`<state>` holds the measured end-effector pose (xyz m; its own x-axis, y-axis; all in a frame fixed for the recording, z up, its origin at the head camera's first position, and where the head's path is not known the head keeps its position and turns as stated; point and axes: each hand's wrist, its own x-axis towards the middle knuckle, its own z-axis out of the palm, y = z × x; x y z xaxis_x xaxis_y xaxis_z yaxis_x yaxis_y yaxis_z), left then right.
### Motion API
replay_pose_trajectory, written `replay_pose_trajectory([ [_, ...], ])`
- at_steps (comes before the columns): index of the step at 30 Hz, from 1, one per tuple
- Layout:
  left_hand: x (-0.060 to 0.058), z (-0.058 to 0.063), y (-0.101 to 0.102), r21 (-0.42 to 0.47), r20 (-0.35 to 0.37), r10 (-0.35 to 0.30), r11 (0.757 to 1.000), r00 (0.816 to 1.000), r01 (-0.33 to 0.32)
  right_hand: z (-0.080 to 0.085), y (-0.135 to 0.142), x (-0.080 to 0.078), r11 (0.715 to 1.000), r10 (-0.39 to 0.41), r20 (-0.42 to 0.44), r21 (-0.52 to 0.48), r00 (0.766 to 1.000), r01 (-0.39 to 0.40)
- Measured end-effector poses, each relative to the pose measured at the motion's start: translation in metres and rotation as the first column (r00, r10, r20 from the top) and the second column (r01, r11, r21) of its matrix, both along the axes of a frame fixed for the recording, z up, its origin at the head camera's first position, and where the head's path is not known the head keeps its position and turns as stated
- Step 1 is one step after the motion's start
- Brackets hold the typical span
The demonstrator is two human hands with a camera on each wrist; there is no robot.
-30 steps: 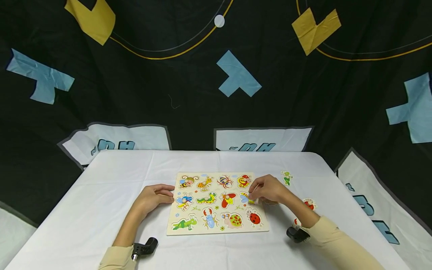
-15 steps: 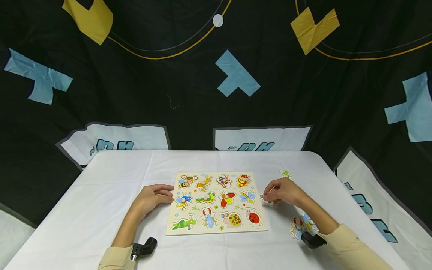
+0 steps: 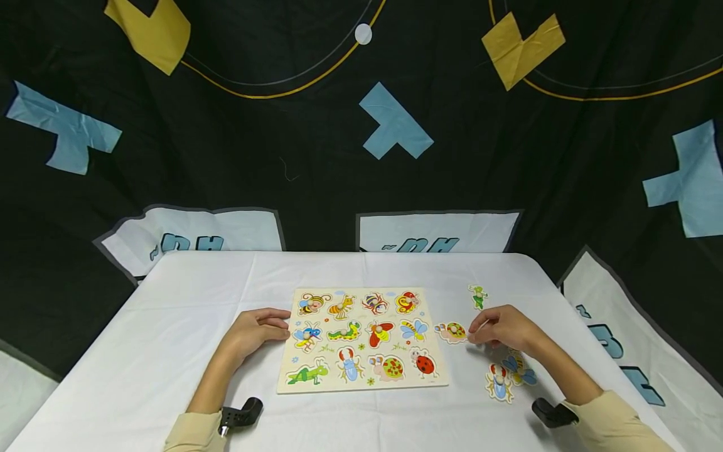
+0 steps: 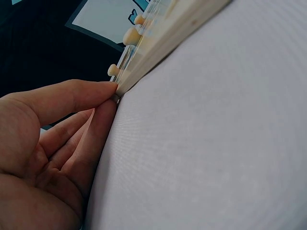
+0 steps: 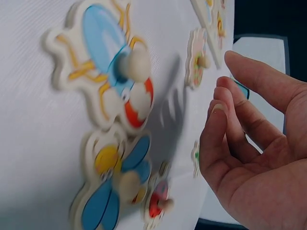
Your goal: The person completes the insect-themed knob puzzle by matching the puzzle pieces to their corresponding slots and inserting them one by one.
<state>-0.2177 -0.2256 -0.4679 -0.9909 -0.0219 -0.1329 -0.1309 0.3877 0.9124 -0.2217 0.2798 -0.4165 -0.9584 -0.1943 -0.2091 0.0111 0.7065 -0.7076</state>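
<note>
A: Where are the hands in the head view?

B: The left hand (image 3: 257, 329), left of the lower centre, rests with extended fingers against the left edge of the picture board (image 3: 407, 383). The right hand (image 3: 503, 326), right of centre, is loosely curved and grips nothing. Its fingertips are just beside the snail piece (image 3: 452, 333), to the board's right; contact is hard to tell.

A: What could go wrong?

B: Fingers catching the snail piece's rim could tip it or shove it against the board. A low wrist might nudge the beetle piece (image 3: 499, 382) and blue-winged piece (image 3: 522, 369), lower right.

A: Which way does the snail piece point?

B: Head towards frame left, facing the board; its long axis runs roughly left to right.

A: And the left wrist view?

B: Thumb and fingertip meet the board's edge, upper left of centre. A careless push might slide it.

A: The right wrist view?

B: Thumb and fingers stand apart, holding nothing. At upper right, the snail piece's long axis looks near vertical, its knob (image 5: 205, 61) sticking out rightward.
</note>
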Motion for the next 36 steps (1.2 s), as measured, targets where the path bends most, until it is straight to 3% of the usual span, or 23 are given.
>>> replay_pose_trajectory([
  [21, -0.002, -0.001, 0.000, -0.014, 0.007, 0.002, 1.000, 1.000, -0.002, -0.007, 0.054, 0.013, 0.997, -0.067, 0.105, 0.031, 0.992, 0.064],
  [36, 0.000, 0.001, 0.000, -0.017, 0.015, 0.001, 1.000, 1.000, -0.001, -0.008, 0.072, 0.024, 1.000, 0.010, 0.222, -0.017, 0.975, -0.006],
])
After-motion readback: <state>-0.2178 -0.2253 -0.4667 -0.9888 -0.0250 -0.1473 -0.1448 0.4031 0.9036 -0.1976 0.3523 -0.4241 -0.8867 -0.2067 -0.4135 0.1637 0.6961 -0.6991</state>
